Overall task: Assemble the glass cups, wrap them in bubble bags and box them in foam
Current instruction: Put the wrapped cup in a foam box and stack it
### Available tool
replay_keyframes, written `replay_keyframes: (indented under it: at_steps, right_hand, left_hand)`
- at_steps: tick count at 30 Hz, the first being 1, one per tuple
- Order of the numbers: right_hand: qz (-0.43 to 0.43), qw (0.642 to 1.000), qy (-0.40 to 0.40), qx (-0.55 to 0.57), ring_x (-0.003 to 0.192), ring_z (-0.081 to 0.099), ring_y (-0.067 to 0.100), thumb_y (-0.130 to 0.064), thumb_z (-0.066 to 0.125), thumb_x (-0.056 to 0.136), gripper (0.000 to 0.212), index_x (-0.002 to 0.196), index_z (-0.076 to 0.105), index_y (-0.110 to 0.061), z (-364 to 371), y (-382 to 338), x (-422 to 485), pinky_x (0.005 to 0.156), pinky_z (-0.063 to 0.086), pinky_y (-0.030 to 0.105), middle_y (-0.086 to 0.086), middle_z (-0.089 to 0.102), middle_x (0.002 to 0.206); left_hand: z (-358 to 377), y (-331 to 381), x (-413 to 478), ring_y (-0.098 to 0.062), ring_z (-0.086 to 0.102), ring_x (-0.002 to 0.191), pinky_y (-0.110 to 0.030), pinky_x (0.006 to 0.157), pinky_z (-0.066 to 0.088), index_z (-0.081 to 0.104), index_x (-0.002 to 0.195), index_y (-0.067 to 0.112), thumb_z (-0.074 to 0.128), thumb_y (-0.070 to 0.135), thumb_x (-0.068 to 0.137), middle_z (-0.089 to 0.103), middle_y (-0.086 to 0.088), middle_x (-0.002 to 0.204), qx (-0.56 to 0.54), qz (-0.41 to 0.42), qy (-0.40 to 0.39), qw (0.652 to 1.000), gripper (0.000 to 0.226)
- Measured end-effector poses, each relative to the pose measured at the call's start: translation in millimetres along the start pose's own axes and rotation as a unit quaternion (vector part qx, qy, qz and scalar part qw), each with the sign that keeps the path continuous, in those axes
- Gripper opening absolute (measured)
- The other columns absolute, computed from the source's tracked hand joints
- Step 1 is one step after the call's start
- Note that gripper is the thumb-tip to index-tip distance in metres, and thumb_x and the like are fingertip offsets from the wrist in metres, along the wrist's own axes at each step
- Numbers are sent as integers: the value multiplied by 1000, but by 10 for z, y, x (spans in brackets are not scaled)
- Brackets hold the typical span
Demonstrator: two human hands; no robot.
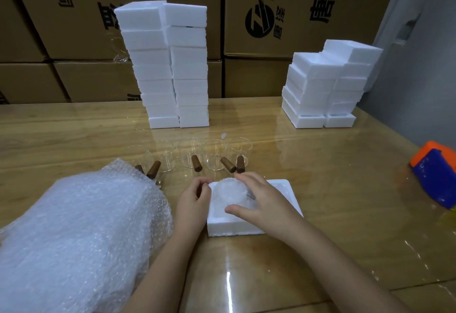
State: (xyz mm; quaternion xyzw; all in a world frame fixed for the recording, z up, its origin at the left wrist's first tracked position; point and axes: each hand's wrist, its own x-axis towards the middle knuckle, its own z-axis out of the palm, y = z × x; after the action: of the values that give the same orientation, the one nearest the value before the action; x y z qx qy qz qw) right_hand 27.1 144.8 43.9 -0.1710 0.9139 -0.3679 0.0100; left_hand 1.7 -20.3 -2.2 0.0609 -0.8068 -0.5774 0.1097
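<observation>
Bubble-wrapped glass cup (230, 193) is being pressed into white foam tray (232, 228) by right hand (260, 201), grip wide; tray edge is being pinched by left hand (193, 200).

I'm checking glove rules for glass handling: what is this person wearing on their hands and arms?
Nothing visible: the left hand and right hand are bare, with no gloves, rings, watch or sleeves anywhere in view.

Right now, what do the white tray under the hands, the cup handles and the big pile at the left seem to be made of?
The white tray: expanded foam, it seems, matte, with a grainy, crumbly front edge. The cup handles: probably wood, brown, dull sheen. The pile: clear plastic bubble wrap, covered in small shiny blisters.
</observation>
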Motion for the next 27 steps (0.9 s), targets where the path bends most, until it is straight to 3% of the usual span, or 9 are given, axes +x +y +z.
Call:
replay_keyframes:
  at_steps: [3,12,14,17,19,21,23,27]
  right_hand:
    - [-2,1000,-11,20,107,44,-3,-45,68,82,72,144,36,-27,-8,12,4,86,30,-1,-27,35,130]
    - [-9,999,-29,28,109,47,0,-44,70,81,69,141,41,-27,-39,66,61,92,33,7,-27,38,132]
    - [-9,999,-28,24,110,47,0,-45,69,81,69,142,40,-29,-46,74,61,92,33,7,-27,37,133]
    - [-21,999,-38,15,118,42,-2,-51,66,82,69,142,35,-35,-72,83,41,96,32,11,-28,32,137]
    - [-41,999,-33,4,126,33,-6,-55,61,83,64,140,36,-39,-98,87,10,98,28,10,-32,28,139]
    - [-56,998,1,-9,130,30,-4,-55,58,84,57,136,43,-38,-131,97,-27,102,29,15,-31,28,138]
    - [-60,997,43,-11,127,34,-1,-49,58,87,45,128,53,-33,-165,122,-68,105,31,23,-27,35,134]
    - [-62,993,73,-66,123,36,4,-40,58,91,31,119,60,-29,-192,224,-151,105,21,17,-20,44,129]
  left_hand:
    - [-4,-12,3,6,48,49,-11,45,33,63,87,31,46,14,93,61,12,69,0,7,2,1000,26]
    - [21,-19,27,6,48,50,-11,46,34,60,86,34,45,13,95,61,11,72,7,9,1,1000,27]
    - [16,14,0,6,53,59,-10,51,36,59,88,36,45,12,95,64,13,78,-6,24,9,1000,29]
    - [-45,109,-66,8,59,89,-4,69,41,61,95,38,49,18,95,66,21,95,-61,96,34,993,24]
    - [-104,201,-70,8,58,95,-3,75,40,64,97,40,53,24,92,65,26,99,-61,151,-2,987,21]
    - [-143,314,-13,7,58,95,-9,78,42,64,100,41,58,23,91,64,25,102,6,190,-86,978,21]
    - [-133,431,69,4,56,103,-17,84,43,63,112,35,60,20,90,60,22,114,143,203,-173,953,27]
    - [-37,592,225,-11,57,110,-27,89,47,62,120,27,60,19,89,63,10,120,373,253,-202,869,32]
